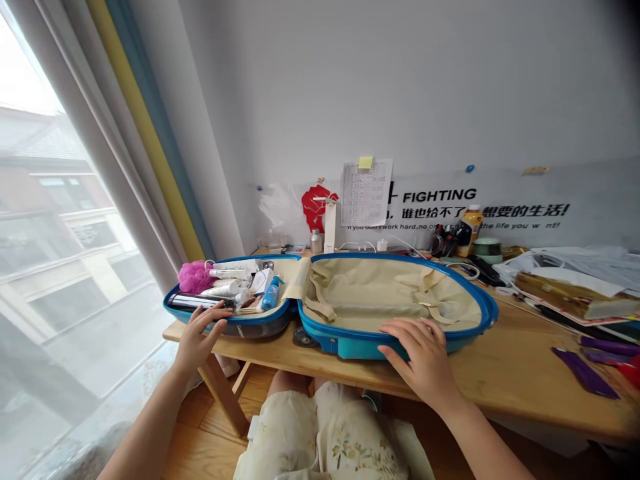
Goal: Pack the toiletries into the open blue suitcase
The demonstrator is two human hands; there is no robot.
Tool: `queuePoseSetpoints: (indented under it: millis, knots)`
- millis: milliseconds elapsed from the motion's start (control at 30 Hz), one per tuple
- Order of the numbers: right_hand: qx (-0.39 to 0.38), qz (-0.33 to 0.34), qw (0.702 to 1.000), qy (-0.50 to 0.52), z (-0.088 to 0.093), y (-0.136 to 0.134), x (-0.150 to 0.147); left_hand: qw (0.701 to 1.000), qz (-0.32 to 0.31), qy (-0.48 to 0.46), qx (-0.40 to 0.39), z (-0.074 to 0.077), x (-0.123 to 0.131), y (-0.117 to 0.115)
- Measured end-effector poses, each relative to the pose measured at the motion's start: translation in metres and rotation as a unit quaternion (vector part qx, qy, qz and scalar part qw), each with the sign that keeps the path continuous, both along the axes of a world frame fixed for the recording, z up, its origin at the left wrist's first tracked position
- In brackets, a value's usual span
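A blue suitcase (350, 344) lies opened out flat on the wooden table, its two halves side by side. My left hand (200, 333) rests at the near rim of the left half, fingers spread, with nothing in its grip. In that half are a pink bath puff (195, 277), white tubes, a blue pump bottle (271, 293) and a dark flat item (193, 302) along the near side. Over the near rim of the right half lies my right hand (417, 353), fingers stretched out and holding nothing. Beige lining and straps (319, 308) show inside this half.
Behind the suitcase stand a white desk lamp (331, 227) and a silver bottle (316, 241). Papers and a brown pouch (555, 293) pile up on the right of the table (510, 373), near purple packets (585, 372). A curtained window (45, 220) is at the left.
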State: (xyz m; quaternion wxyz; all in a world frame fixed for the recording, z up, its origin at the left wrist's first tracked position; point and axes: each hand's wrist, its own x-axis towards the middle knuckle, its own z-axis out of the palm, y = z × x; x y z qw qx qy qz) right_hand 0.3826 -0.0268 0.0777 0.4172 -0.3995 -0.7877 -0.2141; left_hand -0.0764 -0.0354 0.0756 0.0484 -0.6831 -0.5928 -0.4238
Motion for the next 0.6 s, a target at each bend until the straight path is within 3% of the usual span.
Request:
queuePoseSetpoints:
  millis: [100,200,300,433,600]
  knots:
    - [0.040,-0.026,0.999,0.024,-0.015,0.009,0.030,0.996,0.017,-0.092,-0.005,0.011,-0.002,0.000]
    - [0.074,-0.079,0.992,0.057,-0.031,0.023,0.063,0.990,0.063,-0.123,-0.016,0.025,-0.011,0.005]
    - [0.103,-0.092,0.988,0.071,-0.042,0.034,0.084,0.991,0.089,-0.082,-0.061,0.040,-0.026,0.015]
    - [0.106,-0.081,0.988,0.076,-0.049,0.037,0.090,0.986,0.028,0.017,-0.166,0.055,-0.046,0.030]
    - [0.102,-0.079,0.988,0.083,-0.050,0.034,0.087,0.954,-0.017,0.100,-0.281,0.076,-0.056,0.045]
